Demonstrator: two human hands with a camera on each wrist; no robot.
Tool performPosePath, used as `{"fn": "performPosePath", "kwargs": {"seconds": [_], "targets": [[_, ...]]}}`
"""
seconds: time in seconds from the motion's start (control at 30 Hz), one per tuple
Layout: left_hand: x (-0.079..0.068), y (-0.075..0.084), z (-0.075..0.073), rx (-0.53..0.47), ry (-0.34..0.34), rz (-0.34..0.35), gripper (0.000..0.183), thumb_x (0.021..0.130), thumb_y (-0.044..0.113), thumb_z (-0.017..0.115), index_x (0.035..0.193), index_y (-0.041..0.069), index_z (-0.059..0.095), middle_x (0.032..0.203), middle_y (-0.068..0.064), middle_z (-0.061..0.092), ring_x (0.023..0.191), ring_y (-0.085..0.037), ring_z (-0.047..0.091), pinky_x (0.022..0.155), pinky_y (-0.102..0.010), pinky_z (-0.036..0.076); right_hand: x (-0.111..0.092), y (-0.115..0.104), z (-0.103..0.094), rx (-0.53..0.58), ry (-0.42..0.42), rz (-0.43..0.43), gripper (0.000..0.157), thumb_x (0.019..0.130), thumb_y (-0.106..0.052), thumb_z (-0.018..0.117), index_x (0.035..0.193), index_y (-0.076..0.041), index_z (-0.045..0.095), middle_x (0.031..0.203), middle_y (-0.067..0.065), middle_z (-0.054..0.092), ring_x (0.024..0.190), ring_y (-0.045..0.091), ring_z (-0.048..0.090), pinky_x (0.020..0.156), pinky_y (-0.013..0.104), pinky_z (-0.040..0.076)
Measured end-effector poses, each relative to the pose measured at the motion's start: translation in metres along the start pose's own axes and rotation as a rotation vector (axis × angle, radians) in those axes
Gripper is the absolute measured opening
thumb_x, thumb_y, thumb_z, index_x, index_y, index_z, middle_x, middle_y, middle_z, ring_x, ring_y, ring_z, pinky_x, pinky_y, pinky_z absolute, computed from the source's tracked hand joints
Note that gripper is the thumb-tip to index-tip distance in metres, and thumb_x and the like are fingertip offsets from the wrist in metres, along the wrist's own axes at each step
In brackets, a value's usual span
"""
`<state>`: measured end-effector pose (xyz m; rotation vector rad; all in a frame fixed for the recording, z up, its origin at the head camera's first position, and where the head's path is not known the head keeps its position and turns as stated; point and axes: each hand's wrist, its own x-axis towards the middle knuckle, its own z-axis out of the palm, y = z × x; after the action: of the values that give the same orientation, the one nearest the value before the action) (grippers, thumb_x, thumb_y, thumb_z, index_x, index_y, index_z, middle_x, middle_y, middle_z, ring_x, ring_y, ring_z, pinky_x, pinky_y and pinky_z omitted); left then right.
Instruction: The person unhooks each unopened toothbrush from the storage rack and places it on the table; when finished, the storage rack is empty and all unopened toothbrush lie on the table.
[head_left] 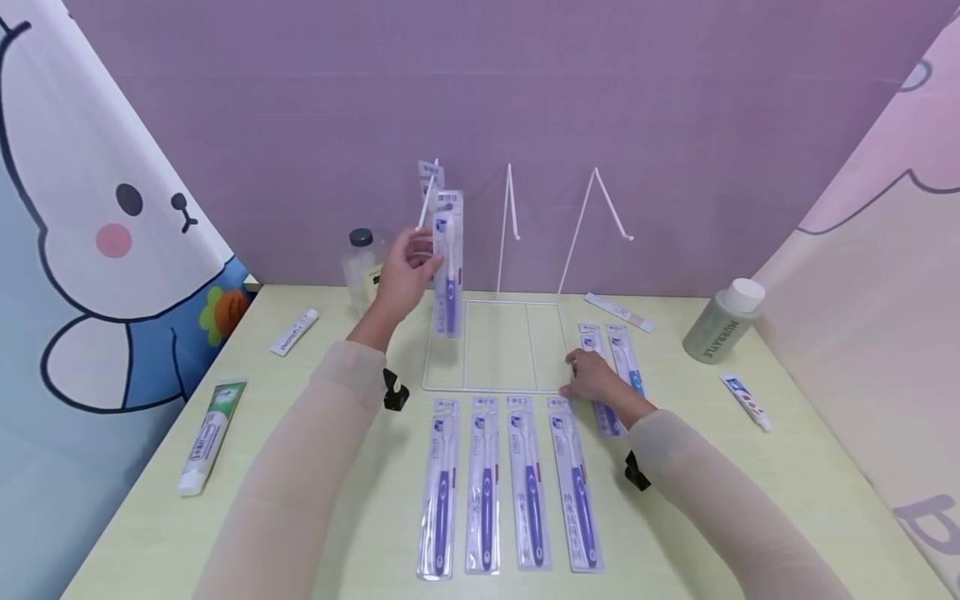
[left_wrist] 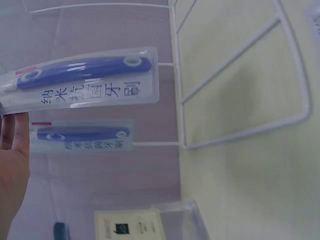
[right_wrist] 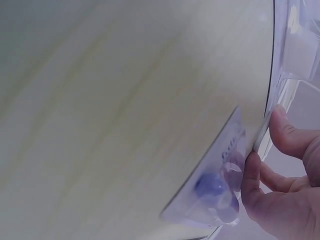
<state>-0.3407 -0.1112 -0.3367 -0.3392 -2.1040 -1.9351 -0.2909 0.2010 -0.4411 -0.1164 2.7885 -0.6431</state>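
My left hand [head_left: 405, 271] grips a packaged toothbrush [head_left: 450, 267] with a purple handle, holding it upright beside the left hook of a white wire rack [head_left: 487, 390]. Its top overlaps the hook in the head view. Behind it, another packaged toothbrush [left_wrist: 82, 134] hangs from the rack; its card top [head_left: 427, 172] shows by the hook. At the front right corner of the rack, my right hand [head_left: 596, 379] pinches the base wire between thumb and fingers. Partly hidden under that hand lies a packaged toothbrush [head_left: 607, 421], with another blue-handled one [head_left: 626, 358] alongside.
Several packaged toothbrushes [head_left: 486, 492] lie in a row before the rack. A clear jar [head_left: 356, 271] with a black lid stands behind my left hand. Toothpaste tubes [head_left: 212, 437] lie left and right; a grey-green bottle [head_left: 720, 325] stands at right, near a slim box [head_left: 618, 312].
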Motion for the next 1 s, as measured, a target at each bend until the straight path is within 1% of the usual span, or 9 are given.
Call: {"fn": "performPosePath", "kwargs": {"seconds": [0.17,0.33,0.4,0.57,0.7,0.8,0.9,1.0], "targets": [[-0.015,-0.018,-0.019,-0.012,0.005,-0.08,0.041,0.085,-0.001,0.058,0.123,0.01,0.046,0.104,-0.011,0.053,0.087,-0.021,0.054,0.072,-0.033,0.05,0.001,0.001,0.002,-0.001,-0.006,0.012,0.07,0.074,-0.021,0.074,0.13,0.002,0.039,0.118,0.022,0.048,0.108,0.035,0.046,0.092,0.047,0.036],[-0.029,-0.035,-0.039,0.006,-0.034,-0.136,0.043,0.085,-0.003,0.056,0.125,0.005,0.043,0.102,-0.014,0.052,0.085,-0.02,0.056,0.068,-0.033,0.052,0.001,0.0,0.001,0.002,-0.007,0.026,0.069,0.074,-0.02,0.074,0.13,0.002,0.039,0.119,0.023,0.047,0.108,0.036,0.045,0.092,0.047,0.036],[-0.035,-0.041,-0.047,0.032,-0.045,-0.165,0.044,0.085,-0.003,0.055,0.127,0.003,0.042,0.102,-0.015,0.052,0.085,-0.02,0.056,0.067,-0.034,0.052,0.001,0.0,0.001,0.001,-0.005,0.025,0.069,0.074,-0.02,0.074,0.13,0.002,0.04,0.118,0.023,0.047,0.107,0.036,0.046,0.092,0.047,0.036],[-0.047,-0.056,-0.064,0.089,-0.066,-0.283,0.049,0.086,-0.002,0.054,0.132,0.005,0.037,0.107,-0.018,0.051,0.09,-0.025,0.055,0.07,-0.037,0.051,0.001,-0.001,0.001,-0.007,-0.007,0.013,0.069,0.074,-0.02,0.074,0.129,0.003,0.04,0.117,0.023,0.048,0.107,0.036,0.046,0.092,0.047,0.036],[-0.056,-0.071,-0.072,0.107,-0.086,-0.397,0.05,0.087,-0.001,0.054,0.133,0.006,0.036,0.114,-0.02,0.048,0.095,-0.03,0.053,0.073,-0.037,0.051,0.001,-0.001,0.001,-0.006,-0.009,0.015,0.069,0.074,-0.02,0.074,0.129,0.003,0.04,0.119,0.024,0.046,0.109,0.037,0.044,0.093,0.047,0.034],[-0.061,-0.082,-0.077,0.093,-0.094,-0.471,0.051,0.087,-0.001,0.053,0.134,0.005,0.034,0.117,-0.022,0.045,0.095,-0.032,0.053,0.073,-0.036,0.051,0.0,-0.001,0.0,-0.01,-0.007,0.015,0.068,0.074,-0.02,0.073,0.129,0.003,0.04,0.12,0.024,0.045,0.11,0.037,0.043,0.093,0.048,0.034],[-0.067,-0.091,-0.08,0.06,-0.095,-0.52,0.052,0.087,-0.002,0.053,0.134,0.003,0.033,0.117,-0.024,0.045,0.092,-0.032,0.055,0.073,-0.036,0.051,0.0,-0.002,0.0,-0.008,-0.009,0.022,0.069,0.074,-0.02,0.073,0.13,0.002,0.04,0.121,0.024,0.045,0.11,0.037,0.043,0.093,0.048,0.034],[-0.07,-0.099,-0.082,0.044,-0.097,-0.549,0.052,0.086,-0.002,0.054,0.134,0.002,0.033,0.118,-0.024,0.045,0.09,-0.031,0.056,0.074,-0.037,0.051,0.0,-0.001,0.001,-0.005,-0.011,0.035,0.069,0.074,-0.021,0.074,0.13,0.001,0.04,0.121,0.024,0.044,0.11,0.037,0.043,0.093,0.048,0.034]]}}
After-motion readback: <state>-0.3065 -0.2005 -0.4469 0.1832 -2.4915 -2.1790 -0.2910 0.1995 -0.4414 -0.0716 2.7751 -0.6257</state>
